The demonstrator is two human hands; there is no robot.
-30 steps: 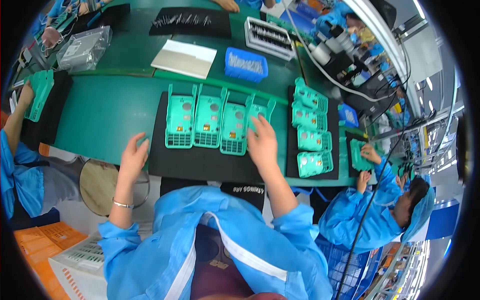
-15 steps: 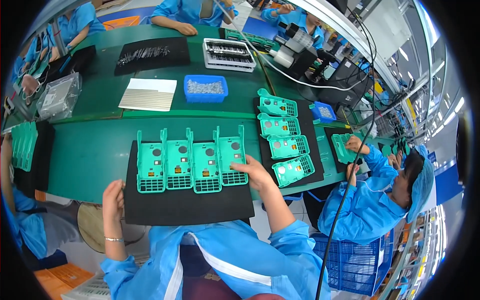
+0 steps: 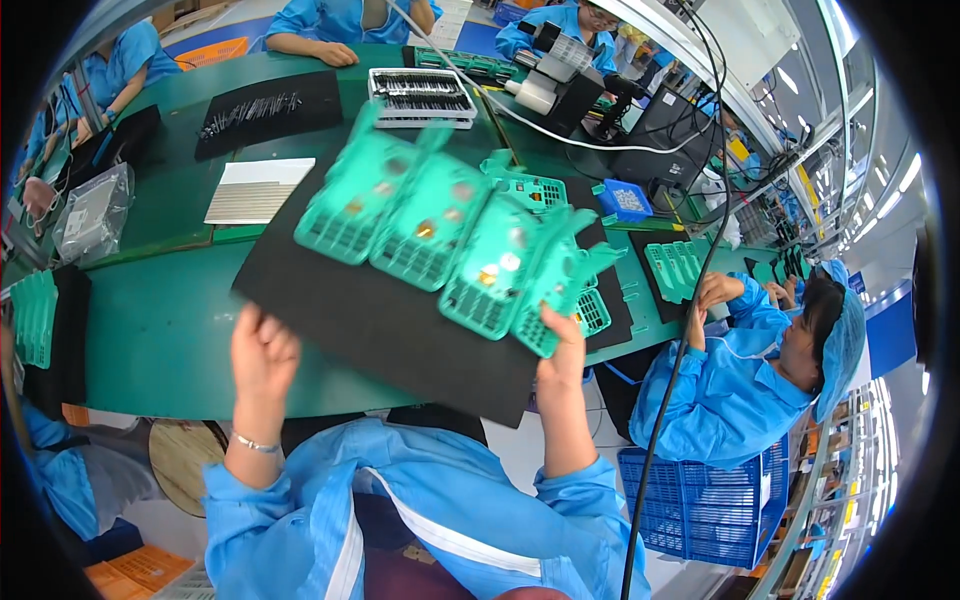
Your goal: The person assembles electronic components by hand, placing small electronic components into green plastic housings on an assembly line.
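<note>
A black mat (image 3: 370, 335) is tilted and turned askew in front of me, its near right corner over the table's front edge. On it lies a row of several green plastic housings (image 3: 415, 225) with grid ends, blurred by motion. My right hand (image 3: 563, 350) grips the mat's right side, thumb up against the rightmost housing, other fingers mostly hidden. My left hand (image 3: 264, 355) is closed, with its fingertips at the mat's near left edge; whether it pinches the mat cannot be seen. More green housings (image 3: 535, 190) lie behind the raised mat, partly covered.
A blue bin (image 3: 625, 200) of small pale parts stands to the right. Farther back are a white tray (image 3: 420, 98) of black parts, a striped sheet (image 3: 258, 190) and a black mat with thin pieces (image 3: 265, 115). A co-worker (image 3: 740, 370) sits at right; a black cable (image 3: 690, 330) hangs between us.
The mat with its housings has swung clockwise, away from me and to the right, overlapping the other housings. My right hand has shifted from a housing's face to the mat's side.
</note>
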